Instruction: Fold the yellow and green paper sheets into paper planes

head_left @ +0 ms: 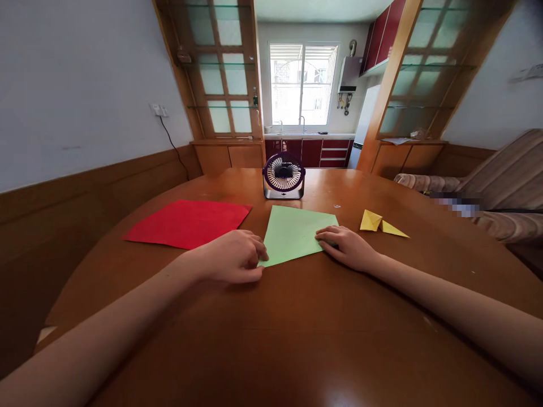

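nearest the camera, two bare forearms reach in over the round wooden tabletop (297, 339). the left hand (233, 257) is curled, its grip closed on the near left corner of the green paper (294, 234), fingertips pinching the edge down against the wood. the right hand (348, 246) lies flatter, fingers together and pressing on the sheet's right corner; whether it pinches the edge or only rests on it is hard to tell. the green paper lies flat between both hands, at the middle of the tabletop. left of it is a red paper (189, 222), just apart. to the right sits a folded yellow paper (379, 223). farther back stands a small dark fan (284, 176), facing the person.
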Tool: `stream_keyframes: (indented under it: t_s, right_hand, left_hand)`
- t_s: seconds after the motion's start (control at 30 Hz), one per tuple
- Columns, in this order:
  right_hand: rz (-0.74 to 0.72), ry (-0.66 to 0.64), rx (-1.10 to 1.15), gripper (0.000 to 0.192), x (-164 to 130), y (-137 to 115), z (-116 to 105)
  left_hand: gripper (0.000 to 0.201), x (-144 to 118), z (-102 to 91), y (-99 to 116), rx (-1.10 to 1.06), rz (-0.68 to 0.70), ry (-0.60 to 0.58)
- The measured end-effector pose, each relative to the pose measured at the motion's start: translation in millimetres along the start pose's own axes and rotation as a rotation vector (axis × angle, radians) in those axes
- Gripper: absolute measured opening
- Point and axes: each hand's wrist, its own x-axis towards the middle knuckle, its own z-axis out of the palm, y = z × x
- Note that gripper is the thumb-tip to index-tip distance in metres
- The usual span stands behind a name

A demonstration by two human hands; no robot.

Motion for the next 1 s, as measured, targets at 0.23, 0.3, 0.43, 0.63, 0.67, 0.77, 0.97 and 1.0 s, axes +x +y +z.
stream_keyframes:
  t_s: [0.23, 0.3, 0.43, 0.63, 0.67, 0.77, 0.97, 1.0]
  right_hand:
    - [0.067, 0.015, 0.045, 0.024, -0.9, 0.1, 1.4]
    - [0.117, 0.077, 0.074, 0.026, -1.4, 1.6, 2.1]
    - [0.235, 0.213, 0.178, 0.045, -1.2, 8.7, 3.0]
    - [0.403, 0.287, 0.521, 0.051, -0.2, 17.1, -0.4]
    - [0.416, 0.295, 0.551, 0.05, -0.2, 17.4, -1.4]
    - [0.399, 0.264, 0.716, 0.054, -0.1, 17.2, -4.6]
    - [0.34, 0.12, 0.783, 0.057, 0.4, 7.5, -10.8]
    - [0.314, 0.094, 0.704, 0.051, 0.4, 4.7, -11.6]
  left_hand:
    - [0.033, 4.4, 27.9, -19.7, 0.018, -0.079, 0.168]
    - [0.037, 4.4, 38.7, -26.8, 0.05, -0.104, 0.17]
    - [0.042, 2.9, 50.3, -35.5, 0.06, -0.185, 0.089]
    - [0.041, 3.7, 45.5, -31.8, 0.113, -0.167, 0.089]
    - [0.04, 4.1, 43.7, -30.2, 0.128, -0.164, 0.093]
    - [0.038, 5.2, 38.4, -25.2, 0.17, -0.146, 0.1]
    - [0.036, 6.5, 33.0, -16.6, 0.284, -0.076, 0.107]
    - [0.036, 6.7, 32.8, -15.3, 0.287, -0.066, 0.109]
